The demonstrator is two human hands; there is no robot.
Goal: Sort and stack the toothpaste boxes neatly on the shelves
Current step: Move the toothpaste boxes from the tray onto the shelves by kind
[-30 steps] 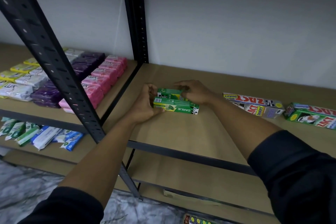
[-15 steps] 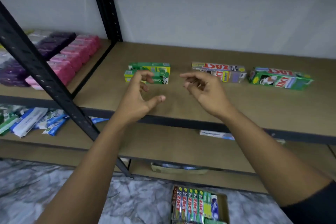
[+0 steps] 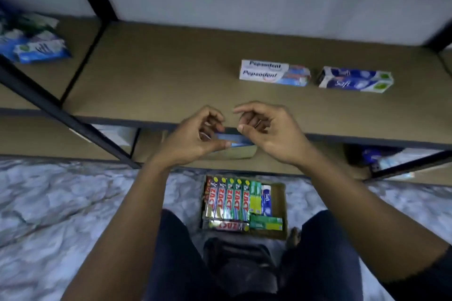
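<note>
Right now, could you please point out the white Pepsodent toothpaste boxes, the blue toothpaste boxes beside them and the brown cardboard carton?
white Pepsodent toothpaste boxes (image 3: 265, 73): head view, top face.
blue toothpaste boxes (image 3: 352, 80): head view, top face.
brown cardboard carton (image 3: 278, 203): head view, bare right side.

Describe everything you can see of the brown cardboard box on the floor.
The cardboard box is brown and open-topped, lying on the marbled floor between the person's knees. It holds toothpaste boxes packed side by side: a row of Zact boxes, a green-yellow one, a blue one, and two laid crosswise along its near edge. Its right strip is bare. Neither the left hand nor the right hand touches it.
</note>
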